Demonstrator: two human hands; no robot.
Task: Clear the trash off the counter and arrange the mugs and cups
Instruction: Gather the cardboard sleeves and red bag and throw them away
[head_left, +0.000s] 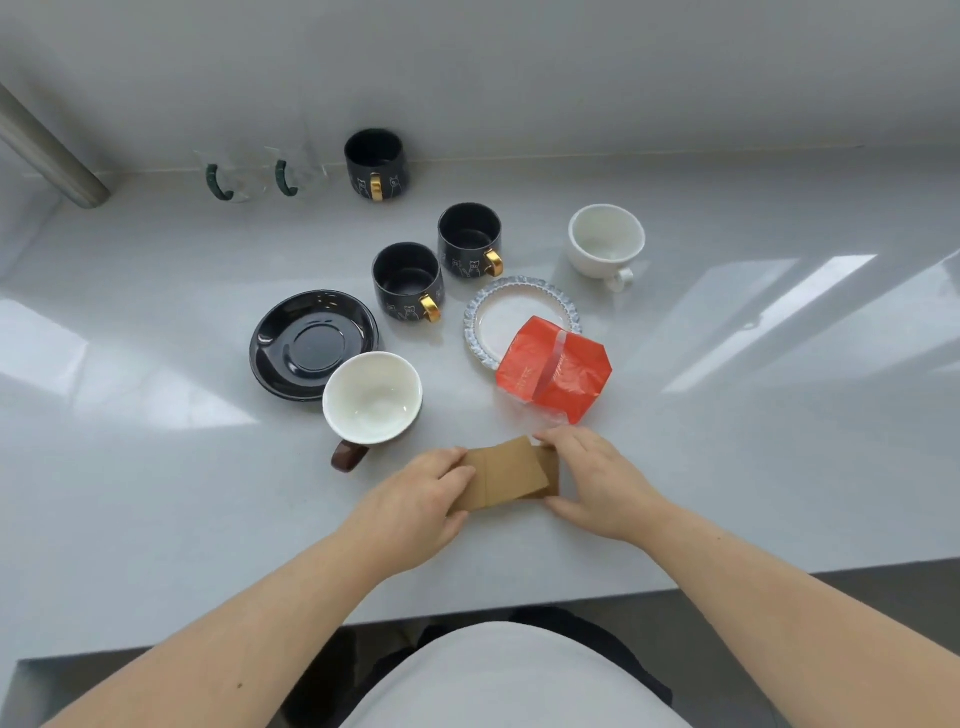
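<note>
Near the front edge of the pale counter (156, 493), a flat piece of brown cardboard (511, 473), creased and folded over on itself, is held from both ends: the left hand (415, 499) pinches its left edge between thumb and fingers, and the right hand (597, 478) grips its right edge the same way. Just beyond lies a crumpled red wrapper (556, 371) with a clear strip, overlapping a glass saucer (498, 317). To the left stand a white-lined brown mug (371, 397), a black saucer (311, 343) and three black mugs with gold handles (408, 280); a white cup (605, 244) sits far right.
</note>
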